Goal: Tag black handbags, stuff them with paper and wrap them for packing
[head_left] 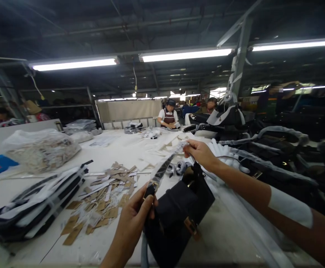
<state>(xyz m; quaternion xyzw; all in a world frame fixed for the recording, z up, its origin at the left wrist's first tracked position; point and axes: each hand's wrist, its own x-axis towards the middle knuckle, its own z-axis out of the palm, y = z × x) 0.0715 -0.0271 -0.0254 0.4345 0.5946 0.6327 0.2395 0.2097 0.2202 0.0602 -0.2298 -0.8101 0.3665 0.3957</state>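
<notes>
A black handbag (176, 212) with a flap and a brown buckled tab stands tilted on the white table in front of me. Its strap (164, 167), covered in clear plastic wrap, stretches between my hands. With thumb and fingers, my left hand (140, 208) pinches the strap's black end beside a gold-coloured buckle (153, 183). Farther up, my right hand (198, 152) grips the wrapped strap between its fingertips. Behind the bag lie wrapped rolls (176, 168), partly hidden by it.
Brown and white tags (103, 204) lie scattered at left centre. A bundle of black straps (39, 204) and a bulging plastic bag (42, 149) sit farther left. Black bags with wrapped handles (274, 149) are piled on the right. A co-worker (168, 115) is across the table.
</notes>
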